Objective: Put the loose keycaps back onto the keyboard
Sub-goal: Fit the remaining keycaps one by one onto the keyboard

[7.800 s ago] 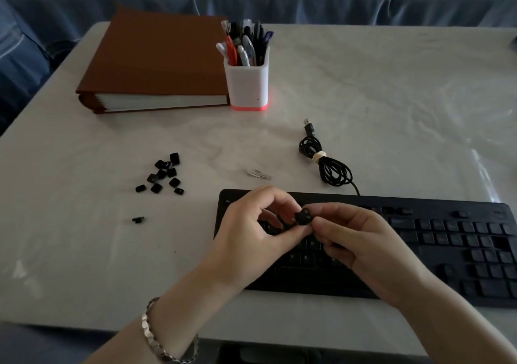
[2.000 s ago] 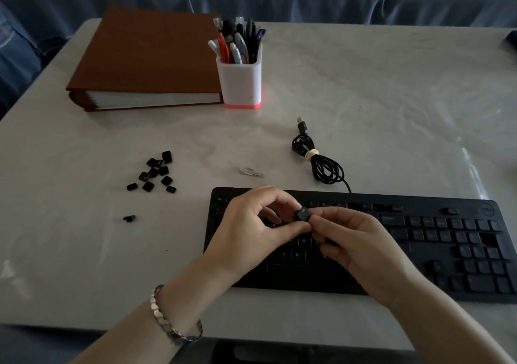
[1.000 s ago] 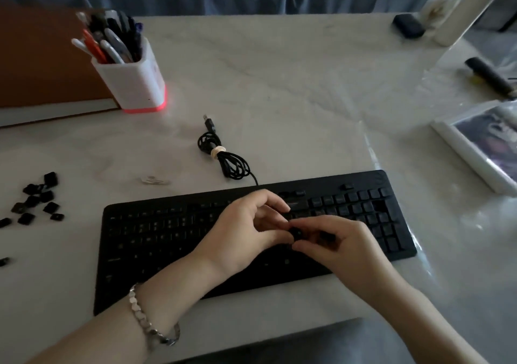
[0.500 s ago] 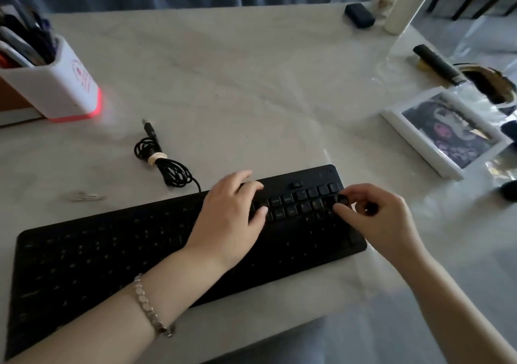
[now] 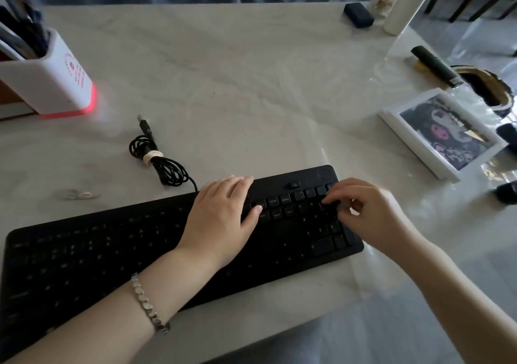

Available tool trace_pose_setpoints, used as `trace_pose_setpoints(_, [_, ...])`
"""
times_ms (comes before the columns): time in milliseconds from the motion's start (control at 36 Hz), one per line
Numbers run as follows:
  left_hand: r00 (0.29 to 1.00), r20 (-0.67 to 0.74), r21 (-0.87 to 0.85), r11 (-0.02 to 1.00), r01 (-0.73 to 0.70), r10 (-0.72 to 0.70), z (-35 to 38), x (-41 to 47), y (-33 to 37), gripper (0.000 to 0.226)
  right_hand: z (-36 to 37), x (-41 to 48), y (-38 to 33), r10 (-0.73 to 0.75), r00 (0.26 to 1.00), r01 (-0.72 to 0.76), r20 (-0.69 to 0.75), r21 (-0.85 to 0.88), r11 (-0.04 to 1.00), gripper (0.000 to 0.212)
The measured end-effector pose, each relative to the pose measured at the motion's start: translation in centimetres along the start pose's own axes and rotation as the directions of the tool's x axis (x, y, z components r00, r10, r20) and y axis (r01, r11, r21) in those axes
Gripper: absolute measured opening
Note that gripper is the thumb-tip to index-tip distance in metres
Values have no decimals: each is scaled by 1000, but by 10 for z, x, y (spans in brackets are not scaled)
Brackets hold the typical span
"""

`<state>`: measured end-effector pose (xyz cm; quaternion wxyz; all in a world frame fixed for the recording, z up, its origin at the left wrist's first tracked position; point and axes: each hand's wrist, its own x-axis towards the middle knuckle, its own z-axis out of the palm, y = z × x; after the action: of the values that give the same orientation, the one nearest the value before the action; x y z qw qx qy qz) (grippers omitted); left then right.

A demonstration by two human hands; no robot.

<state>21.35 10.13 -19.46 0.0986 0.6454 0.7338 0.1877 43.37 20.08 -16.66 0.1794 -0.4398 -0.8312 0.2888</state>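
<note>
Keyboard point(image 5: 112, 251) lies skewed on the table point(image 5: 251, 84): left end runs out of view, and the right front corner sits close to the table's near edge.

Left hand point(image 5: 221, 218) lies flat across the keyboard's mid-right, fingers straight and reaching its back edge, thumb on the keys. It holds nothing.

Right hand point(image 5: 369, 218) is at the number pad's upper right, fingers curled, tips down on the keys near the keyboard's right edge. We can't make out a keycap under them, so we can't tell if it's pinching one or just pressing.

Room around it:
- Behind the keyboard there's a wide bare stretch of table, from the coiled cable point(image 5: 162, 165) across to the photo frame point(image 5: 442, 134).
- The cable coil sits just behind the back edge, left of the left hand.
- To the right, a bare strip separates the keyboard end from the photo frame. Dark objects lie further right at the frame's edge, too cropped to identify.
- Pen holder point(image 5: 56, 84) is far left, well apart.
- A small blurred metal bit point(image 5: 78, 194) lies just behind the keyboard's left half.
- A black box point(image 5: 358, 15) is at the far table edge.
</note>
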Motion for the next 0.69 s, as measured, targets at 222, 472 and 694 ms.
trace_pose_setpoints(222, [1000, -13, 6, 1000, 5, -5, 3, 0, -2, 53, 1, -6, 8, -59, 998, 59, -16, 42, 997, 52])
trace_pose_setpoints(472, [999, -43, 12, 1000, -13, 13, 5, 0, -3, 54, -6, -9, -1, 121, 991, -123, -51, -21, 992, 24])
trace_pose_setpoints(694, [999, -50, 16, 1000, -11, 12, 7, 1, -3, 54, 0, 3, -14, 413, 910, -415, -39, -58, 908, 22])
